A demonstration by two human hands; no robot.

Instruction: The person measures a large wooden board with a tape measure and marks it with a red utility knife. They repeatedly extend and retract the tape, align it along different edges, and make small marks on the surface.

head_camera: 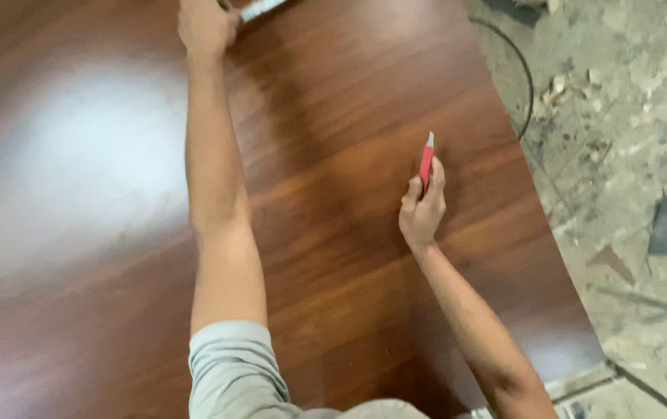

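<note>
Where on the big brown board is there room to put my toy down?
The wooden board is bare left of the left arm, where the light glares, and between the two arms. The left hand presses a pale strip at the far edge; the right hand holds a red cutter there.

There is a single view, from a camera worn on the person's head. It looks steeply down and forward over the glossy brown wooden surface, which fills most of the frame. The camera sits close above the surface's near edge: the grey sleeve and both forearms enter from the bottom of the frame and stretch away from the lens. The left hand reaches almost to the top of the frame; the right hand lies near the middle. Past the surface's right edge, a strip of littered floor shows below. The picture is slightly blurred.
</note>
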